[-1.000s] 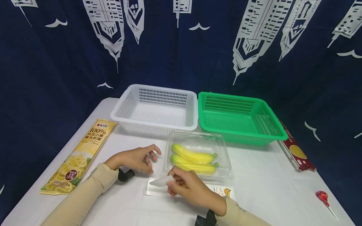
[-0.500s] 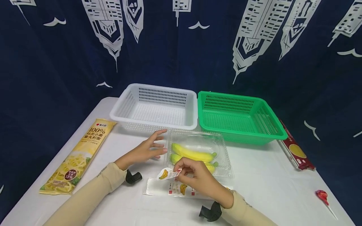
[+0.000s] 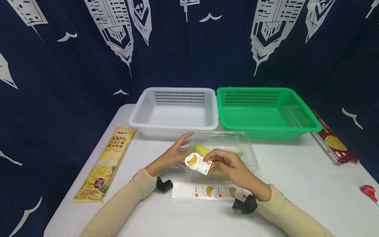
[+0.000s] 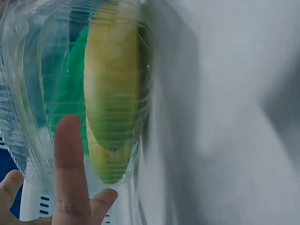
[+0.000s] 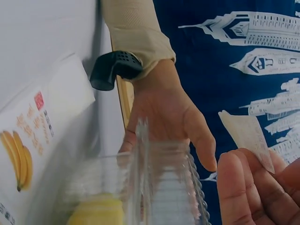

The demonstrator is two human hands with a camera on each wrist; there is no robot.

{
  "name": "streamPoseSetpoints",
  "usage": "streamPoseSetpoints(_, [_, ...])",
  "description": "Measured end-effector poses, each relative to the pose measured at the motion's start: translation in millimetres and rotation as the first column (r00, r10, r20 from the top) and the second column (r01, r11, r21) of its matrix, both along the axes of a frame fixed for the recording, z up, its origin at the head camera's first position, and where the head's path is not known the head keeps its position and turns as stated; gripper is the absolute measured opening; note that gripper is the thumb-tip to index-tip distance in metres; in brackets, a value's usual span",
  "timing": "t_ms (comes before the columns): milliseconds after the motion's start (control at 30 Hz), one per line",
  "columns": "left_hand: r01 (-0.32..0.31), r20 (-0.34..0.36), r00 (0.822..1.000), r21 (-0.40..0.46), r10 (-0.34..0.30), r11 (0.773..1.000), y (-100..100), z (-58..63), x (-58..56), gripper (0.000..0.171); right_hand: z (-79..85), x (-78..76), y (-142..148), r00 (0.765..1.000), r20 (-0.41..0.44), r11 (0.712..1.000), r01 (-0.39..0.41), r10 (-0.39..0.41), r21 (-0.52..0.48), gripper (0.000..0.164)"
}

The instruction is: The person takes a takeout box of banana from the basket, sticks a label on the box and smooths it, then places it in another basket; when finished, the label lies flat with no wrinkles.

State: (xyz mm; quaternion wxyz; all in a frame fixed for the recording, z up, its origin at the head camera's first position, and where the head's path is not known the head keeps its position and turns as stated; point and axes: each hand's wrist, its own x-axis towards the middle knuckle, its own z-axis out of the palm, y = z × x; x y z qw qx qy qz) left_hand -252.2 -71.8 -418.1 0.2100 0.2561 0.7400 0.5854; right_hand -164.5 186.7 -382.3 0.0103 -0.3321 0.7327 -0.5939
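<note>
Between thumb and fingers my right hand (image 3: 232, 166) pinches a white label with a banana print (image 3: 195, 163). It holds the label above a clear plastic clamshell box (image 3: 250, 148), which is closed over the yellow bananas (image 3: 201, 150). Beside the box's left wall is my left hand (image 3: 171, 156), its fingers spread; whether they touch it I cannot tell. In the left wrist view, green-tipped bananas (image 4: 112, 79) show through the plastic behind its fingers. The right wrist view has the label's pale back (image 5: 246, 136). In front of the box lies a strip of banana labels (image 3: 183, 190).
A white basket (image 3: 174, 126) and a green basket (image 3: 266, 130) stand side by side behind the box. A yellow pasta packet (image 3: 105, 164) lies to the left. At the right are a red packet (image 3: 336, 143) and a red lollipop (image 3: 368, 191).
My right hand has lifted the label off the strip and brought it over the box, turning its printed face up. My left hand has moved right to the box's side. The head view has shifted.
</note>
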Motion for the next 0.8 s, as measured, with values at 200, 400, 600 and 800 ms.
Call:
streamPoseSetpoints(200, [-0.029,0.041,0.999,0.048,0.027,0.998,14,-2.6,2.9,0.096,10.5,-9.5,15,0.994,-0.005,0.994,0.108,-0.108,0.012,0.007])
streamPoseSetpoints(400, [-0.075,0.085,0.994,0.050,0.070,0.996,10,-6.5,8.5,0.101,10.5,-14.4,18,0.977,0.065,0.978,0.207,-0.204,-0.037,0.013])
streamPoseSetpoints(600, [-0.063,0.103,0.993,0.085,0.054,0.994,8,-6.5,9.1,0.101,12.8,-16.7,23,0.951,0.186,0.962,0.263,-0.245,-0.076,0.029])
streamPoseSetpoints(800, [-0.064,0.111,0.992,0.104,0.052,0.993,11,-4.3,7.0,0.101,17.3,-23.6,29,0.910,0.304,0.948,0.313,-0.281,-0.063,0.040])
